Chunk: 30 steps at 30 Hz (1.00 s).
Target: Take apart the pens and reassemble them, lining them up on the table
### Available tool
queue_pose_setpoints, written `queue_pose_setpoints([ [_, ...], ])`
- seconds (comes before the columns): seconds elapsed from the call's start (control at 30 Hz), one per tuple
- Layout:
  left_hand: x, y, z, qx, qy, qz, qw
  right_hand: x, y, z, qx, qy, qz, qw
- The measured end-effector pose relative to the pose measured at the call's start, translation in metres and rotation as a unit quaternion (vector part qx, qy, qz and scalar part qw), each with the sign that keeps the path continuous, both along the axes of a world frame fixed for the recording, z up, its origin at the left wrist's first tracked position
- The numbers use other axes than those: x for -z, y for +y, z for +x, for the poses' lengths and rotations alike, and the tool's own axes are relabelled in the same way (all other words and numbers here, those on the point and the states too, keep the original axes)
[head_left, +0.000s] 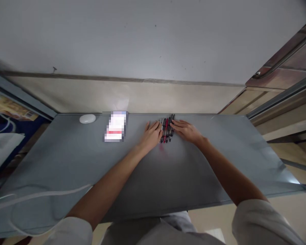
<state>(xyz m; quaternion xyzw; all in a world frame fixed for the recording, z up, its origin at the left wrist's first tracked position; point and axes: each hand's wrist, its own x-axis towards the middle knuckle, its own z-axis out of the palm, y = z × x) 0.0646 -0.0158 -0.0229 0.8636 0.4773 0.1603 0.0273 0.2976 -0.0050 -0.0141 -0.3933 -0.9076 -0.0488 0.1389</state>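
Inspected at the desk: a row of pens point(165, 130) lies flat on the grey desktop point(183, 170), close to its wall-side edge, the barrels side by side and pointing away from me. Most are dark; pale ones lie at the left end and a red pen point(166, 125) near the middle. Their ends are slightly uneven. My left hand point(153, 133) is palm down at the left end of the row, fingers extended and touching the pale barrels. My right hand point(187, 130) is palm down at the other end, fingers straight, the tips at the outermost dark pens. Neither hand is closed around a pen; the two are apart, with the row between them. To the left of my left hand lies a pixelated rectangle point(116, 126), its content unreadable, and further left a white rounded object point(87, 118), like a computer mouse. A white cable point(45, 194) crosses the near left part of the desktop. Beyond the left edge, a printed yellow package point(12, 107) rests on something blue; its contents I cannot tell.
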Motion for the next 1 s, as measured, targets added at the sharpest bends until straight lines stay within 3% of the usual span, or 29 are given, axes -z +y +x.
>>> queue_pose_setpoints([
  [0.23,-0.011,0.015,-0.003,0.011,0.003,0.016,1.0,-0.01,0.002,0.002,-0.024,0.005,-0.011,1.0],
  [0.37,-0.012,-0.007,0.016,-0.012,-0.015,0.019,1.0,-0.013,0.017,0.008,-0.033,0.024,-0.021,0.999],
  [0.5,-0.004,-0.029,0.038,-0.043,0.002,0.019,0.999,-0.003,0.028,0.01,-0.059,0.01,-0.045,0.997],
  [0.6,0.002,-0.031,0.041,-0.043,0.004,0.036,0.998,0.006,0.029,0.007,-0.043,0.012,-0.046,0.998],
  [0.73,0.004,-0.019,0.023,-0.007,0.007,0.043,0.999,0.011,0.024,-0.004,-0.007,0.032,-0.032,0.999],
  [1.0,-0.007,0.025,-0.038,0.161,0.064,0.007,0.985,-0.001,0.025,-0.024,0.005,0.056,-0.018,0.998],
])
